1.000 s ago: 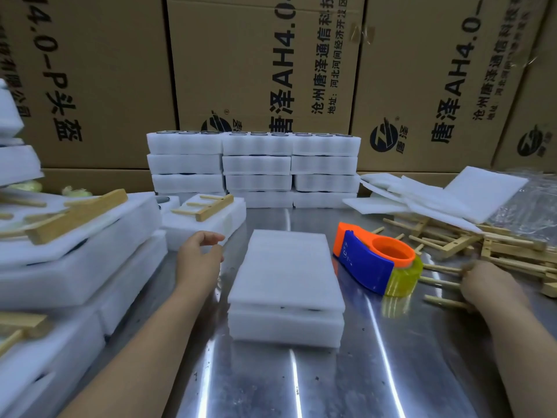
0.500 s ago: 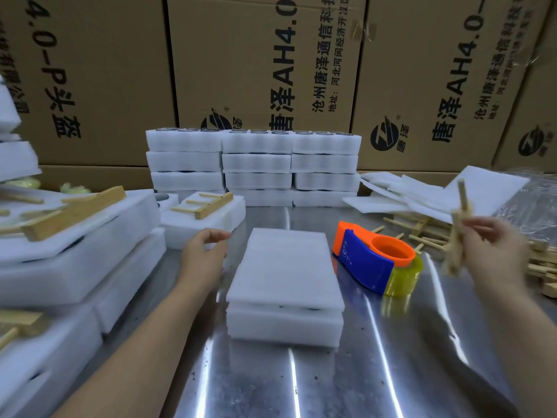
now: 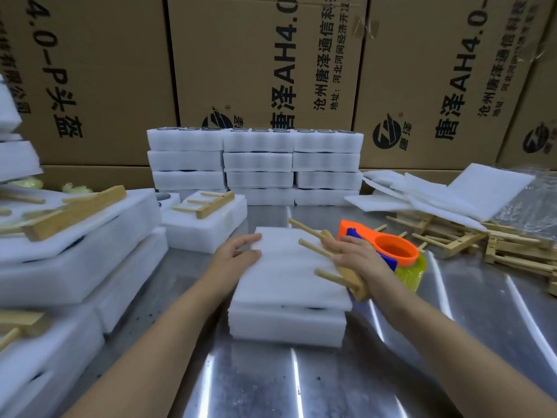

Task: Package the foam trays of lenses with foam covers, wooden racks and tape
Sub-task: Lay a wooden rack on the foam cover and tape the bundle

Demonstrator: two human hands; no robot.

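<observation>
Fingers of the right hand (image 3: 358,260) grip a wooden rack (image 3: 315,248) over the right edge of the foam cover (image 3: 289,276) on the near foam tray (image 3: 286,325); the left hand (image 3: 233,257) touches its left edge, fingers nearly straight.

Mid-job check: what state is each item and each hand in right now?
foam tray: on the table, covered.
foam cover: lying flat on the tray, untaped.
wooden rack: held at the cover's right edge, pegs pointing left over it.
left hand: resting on the cover's left edge.
right hand: gripping the rack.
tape dispenser: on the table, behind the right hand.
</observation>
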